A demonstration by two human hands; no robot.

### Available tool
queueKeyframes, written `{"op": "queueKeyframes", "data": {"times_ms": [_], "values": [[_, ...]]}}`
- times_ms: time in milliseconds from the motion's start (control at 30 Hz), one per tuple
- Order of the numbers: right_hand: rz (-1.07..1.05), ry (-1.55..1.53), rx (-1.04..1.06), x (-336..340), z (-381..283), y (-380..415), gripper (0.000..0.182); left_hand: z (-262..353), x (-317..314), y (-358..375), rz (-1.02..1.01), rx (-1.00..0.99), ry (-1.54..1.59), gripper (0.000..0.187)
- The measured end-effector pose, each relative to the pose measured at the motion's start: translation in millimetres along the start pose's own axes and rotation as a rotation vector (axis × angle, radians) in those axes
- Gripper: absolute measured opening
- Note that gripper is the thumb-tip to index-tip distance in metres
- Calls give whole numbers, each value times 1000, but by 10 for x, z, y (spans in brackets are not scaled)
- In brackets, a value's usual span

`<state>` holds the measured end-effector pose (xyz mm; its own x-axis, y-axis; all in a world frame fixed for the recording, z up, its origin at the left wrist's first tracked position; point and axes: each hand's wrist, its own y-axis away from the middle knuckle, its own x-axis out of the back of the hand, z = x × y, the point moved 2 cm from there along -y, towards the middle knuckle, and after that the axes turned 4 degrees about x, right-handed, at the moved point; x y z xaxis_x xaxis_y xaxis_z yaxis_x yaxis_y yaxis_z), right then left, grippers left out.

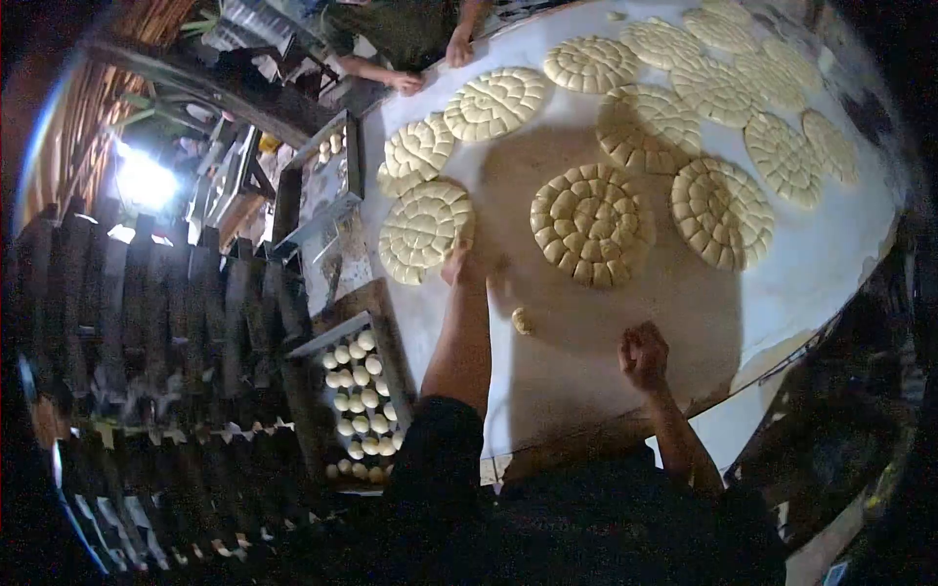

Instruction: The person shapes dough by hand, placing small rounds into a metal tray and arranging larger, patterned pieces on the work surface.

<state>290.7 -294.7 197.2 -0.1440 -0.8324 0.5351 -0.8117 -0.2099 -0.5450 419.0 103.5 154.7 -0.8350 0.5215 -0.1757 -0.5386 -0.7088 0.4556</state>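
My left hand (pixel 457 262) reaches out over the white table (pixel 831 264) and rests at the near edge of a round patterned dough disc (pixel 425 225). My right hand (pixel 644 355) is closed in a fist near the table's front edge; whether anything is inside it cannot be seen. A small dough ball (pixel 523 320) lies on the table between my hands. A larger patterned dough disc (pixel 591 223) sits just beyond. Several more scored discs (pixel 721 212) cover the far part of the table.
A tray of small dough balls (pixel 360 391) stands left of the table, another metal tray (pixel 327 176) farther back. Another person's hands (pixel 405 80) rest at the far edge. Dark wooden slats (pixel 176 313) fill the left side.
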Motion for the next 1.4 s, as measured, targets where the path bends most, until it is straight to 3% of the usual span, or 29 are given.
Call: {"op": "queueKeyframes", "data": {"times_ms": [33, 100, 167, 233, 267, 300, 333, 400, 433, 467, 500, 567, 633, 700, 767, 833, 900, 933, 1000, 1067, 1100, 1167, 1267, 1300, 1367, 1400], "values": [[19, -18, -30, -13, 9, 1, 20, -240, 243, -192, -159, -52, 180, 52], [45, -57, -75, -67, 59, 31, 23, -388, 597, -106, -247, -106, 309, 49], [132, -287, -284, -223, 132, 69, 24, -503, 891, 272, -163, -121, 143, 45], [129, -283, -327, -237, 45, 17, 25, -571, 1266, 665, -201, -150, -151, 41], [91, -164, -266, -151, -82, -75, 25, -614, 1458, 890, -248, -165, -327, 40], [54, -44, -202, -107, -226, -94, 26, -659, 1592, 1176, -315, -251, -269, 38], [-32, -279, -198, -246, -310, -13, 30, -704, 1658, 1482, -383, -342, -208, 37], [-219, -740, -195, -635, -466, 204, 40, -755, 1783, 1919, -546, -303, -140, 34], [-337, -639, -182, -682, -818, 304, 44, -796, 1873, 2088, -640, -169, -137, 33], [-452, -534, -173, -751, -1261, 426, 49, -887, 1973, 2128, -632, -356, -292, 32], [-388, -636, -222, -865, -1540, 566, 48, -994, 2081, 2157, -594, -546, -439, 31], [-257, -829, -320, -1058, -1773, 819, 45, -888, 2135, 2404, -509, -685, -551, 29], [-244, -565, -80, -1115, -1426, 951, 41, -694, 2224, 2591, -490, -539, -532, 28], [-240, -399, -95, -953, -1229, 1021, 41, -570, 2321, 2636, -457, -410, -525, 27], [-225, -316, -342, -626, -1245, 866, 44, -585, 2419, 2583, -419, -355, -564, 25], [64, -283, -432, -344, -1020, 748, 45, -653, 2530, 2645, -416, -676, -844, 25], [124, -275, -456, 8, -861, 631, 39, -750, 2635, 2772, -403, -1011, -1130, 26], [-63, -136, -199, 94, -516, 717, 35, -785, 2641, 2798, -387, -1181, -1275, 26], [-417, 143, 330, 77, 350, 942, 28, -637, 2438, 2650, -425, -1158, -1537, 29], [-511, 256, 337, 219, 47, 485, 22, -272, 2097, 2430, -541, -750, -1734, 33], [-553, 312, 337, 175, -157, 260, 19, -185, 1920, 2362, -398, -852, -1521, 32], [-358, 277, 218, -203, -283, -99, 18, -109, 1527, 2239, -135, -1028, -1074, 31], [-183, 148, 85, -563, -641, -267, 21, -424, 1088, 2232, -190, -969, -1061, 27], [-344, -285, -226, -679, -628, -135, 22, -837, 1201, 2139, -182, -1438, -1291, 20], [-372, -349, -11, -904, -431, 411, 24, -1105, 1329, 2421, -485, -929, -1262, 20], [-367, -182, 169, -911, -385, 409, 24, -1248, 1514, 2584, -485, -999, -1321, 22]]}}
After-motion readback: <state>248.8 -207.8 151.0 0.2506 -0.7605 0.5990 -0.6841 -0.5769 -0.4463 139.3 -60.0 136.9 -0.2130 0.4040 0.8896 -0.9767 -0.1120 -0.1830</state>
